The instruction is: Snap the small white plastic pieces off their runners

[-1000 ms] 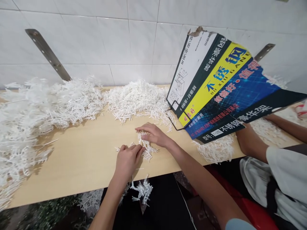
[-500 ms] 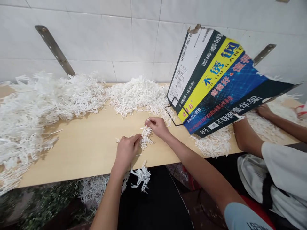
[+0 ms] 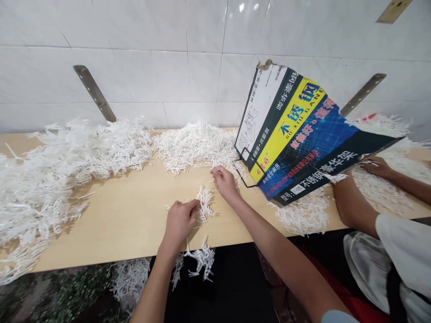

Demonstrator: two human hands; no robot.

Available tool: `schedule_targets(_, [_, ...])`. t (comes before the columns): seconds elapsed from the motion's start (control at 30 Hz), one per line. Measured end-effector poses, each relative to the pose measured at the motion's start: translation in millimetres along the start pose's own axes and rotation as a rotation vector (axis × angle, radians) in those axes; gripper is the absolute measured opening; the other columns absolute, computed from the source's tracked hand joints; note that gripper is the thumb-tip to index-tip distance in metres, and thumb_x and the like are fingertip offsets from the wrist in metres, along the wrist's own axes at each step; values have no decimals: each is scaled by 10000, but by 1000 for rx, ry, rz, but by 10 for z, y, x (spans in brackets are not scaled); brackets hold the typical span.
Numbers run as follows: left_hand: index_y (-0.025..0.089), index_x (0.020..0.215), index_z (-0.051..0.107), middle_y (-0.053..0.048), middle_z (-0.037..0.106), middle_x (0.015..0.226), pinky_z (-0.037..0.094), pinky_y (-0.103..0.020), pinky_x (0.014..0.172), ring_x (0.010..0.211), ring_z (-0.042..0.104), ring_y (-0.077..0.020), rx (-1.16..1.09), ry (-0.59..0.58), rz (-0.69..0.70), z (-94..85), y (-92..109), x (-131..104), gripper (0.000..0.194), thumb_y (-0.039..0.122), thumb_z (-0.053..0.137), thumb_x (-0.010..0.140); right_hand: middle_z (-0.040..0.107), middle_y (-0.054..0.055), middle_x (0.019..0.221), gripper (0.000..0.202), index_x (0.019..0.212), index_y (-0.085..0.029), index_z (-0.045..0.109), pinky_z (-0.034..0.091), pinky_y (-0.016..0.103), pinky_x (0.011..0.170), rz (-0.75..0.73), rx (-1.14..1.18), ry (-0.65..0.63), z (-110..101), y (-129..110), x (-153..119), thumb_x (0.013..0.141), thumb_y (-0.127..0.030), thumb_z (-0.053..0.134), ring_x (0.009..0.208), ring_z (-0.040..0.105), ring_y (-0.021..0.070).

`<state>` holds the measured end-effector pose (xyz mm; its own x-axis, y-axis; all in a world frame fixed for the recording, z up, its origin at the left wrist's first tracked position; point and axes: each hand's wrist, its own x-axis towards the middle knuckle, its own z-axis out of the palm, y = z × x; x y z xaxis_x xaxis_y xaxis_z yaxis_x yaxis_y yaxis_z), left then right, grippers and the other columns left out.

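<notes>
Head view: the small tuft of white branched strands [image 3: 206, 207] lies on the tabletop [image 3: 134, 215], at two o'clock from the left hand [image 3: 181, 220]. It looks light, springy and prone to tangle, best pinched by one stem. The left fingers curl at its nine o'clock edge; the right hand [image 3: 226, 183], at one o'clock, has fingers bunched. I cannot tell whether either grasps a strand.

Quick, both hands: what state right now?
Left hand: closed, fingertips at the edge of the small white clump.
Right hand: fingers curled closed; cannot tell whether anything is held.
</notes>
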<state>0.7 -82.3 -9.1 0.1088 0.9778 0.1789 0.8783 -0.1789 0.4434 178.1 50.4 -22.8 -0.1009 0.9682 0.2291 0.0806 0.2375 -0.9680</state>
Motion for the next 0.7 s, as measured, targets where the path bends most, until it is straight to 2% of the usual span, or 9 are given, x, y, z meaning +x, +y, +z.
schedule_targets(0.1, [270,975,760,-8,732,699,395,-317,752,671,617,-220,35,10,-4,16,-3,15,345,158,434,974,732,70,1113,400,1217,-236,693,526,288,736,-88,-90,-182,16,-80,-48,952,-524,612,895,683,189])
schedule_targets(0.17, [269,992,758,-12,759,753,396,-322,766,690,630,-217,45,11,8,27,-7,18,353,154,424,979,759,63,1124,383,1183,-235,737,520,314,848,-108,-139,-319,18,-141,-105,1003,-513,544,1010,696,210])
schedule_targets(0.23, [267,1015,757,-17,779,802,396,-326,780,706,641,-213,56,12,27,34,-10,12,357,149,422,982,779,43,1079,354,1084,-241,779,497,315,873,-125,-238,-423,20,-186,-161,990,-518,581,1008,696,214])
schedule_targets(0.3, [265,1047,757,-20,785,812,397,-329,795,698,644,-207,65,8,53,35,-11,0,360,149,422,987,782,19,997,280,987,-243,791,478,294,805,-128,-336,-441,32,-203,-202,925,-493,682,905,683,197])
schedule_targets(0.4, [260,1057,761,-23,775,777,403,-329,805,669,641,-199,47,1,82,33,-14,-12,366,147,420,991,693,-10,723,254,799,-210,742,407,266,644,-61,-337,-330,52,-186,-222,900,-436,684,671,582,151])
schedule_targets(0.47, [256,1035,768,-27,765,758,407,-322,782,675,644,-205,29,16,74,35,-19,-6,352,148,437,982,610,-19,625,296,714,-196,682,365,266,592,-19,-268,-209,52,-160,-219,899,-425,652,601,515,139])
schedule_targets(0.6, [267,1046,783,-37,777,796,401,-307,723,721,665,-219,7,49,20,52,-17,38,314,184,489,973,575,-5,604,340,672,-194,640,358,278,566,-1,-153,0,31,-103,-230,879,-463,641,582,486,146])
schedule_targets(0.7, [277,1075,785,-38,786,818,398,-307,711,734,672,-224,5,49,-3,64,16,76,314,206,496,977,557,3,601,379,666,-196,632,354,282,539,11,-128,81,24,-63,-239,875,-512,638,569,469,149])
